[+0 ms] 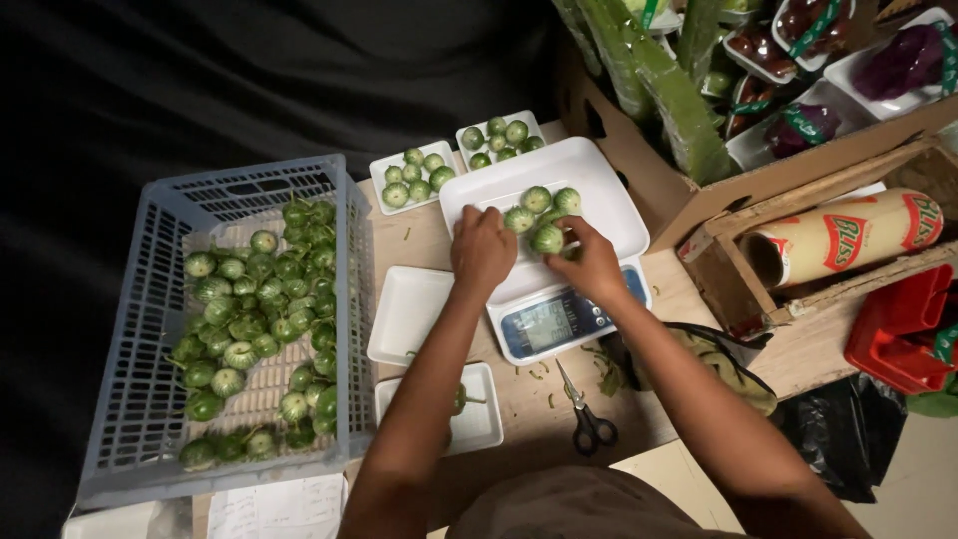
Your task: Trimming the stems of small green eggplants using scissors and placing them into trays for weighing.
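A white foam tray (pixel 599 200) sits on top of a digital scale (pixel 547 324) at the middle of the counter (pixel 519 399), and everything else is placed from that scale. On the tray lies a small cluster of round green eggplants (pixel 537 200), smooth-skinned with pale streaks.

The right hand (pixel 591 262) rests at the near edge of the tray, its grip closed around one eggplant (pixel 547 239) from the cluster, fingers curled over it. The left hand (pixel 482 250) lies just left of it, knuckles up, fingers bent down onto the tray. Whether this grip holds anything cannot be told, since the fingertips are hidden beneath the hand.

Behind the scale stand two smaller foam trays (pixel 411 175), each filled with the same eggplants. Left of the scale lies an empty foam tray (pixel 409 314), and nearer the person another one (pixel 474 414), partly covered by the left forearm. Farther left stands a grey plastic crate (pixel 150 329) with latticed walls, holding many more eggplants with their leafy caps on.

In front of the scale a pair of black-handled scissors (pixel 589 419) lies on the wooden counter among green stem trimmings. Right of the scale a wooden box (pixel 798 289) holds a roll of wrap film (pixel 848 235), and behind it a cardboard box (pixel 699 190) carries wrapped trays of vegetables.
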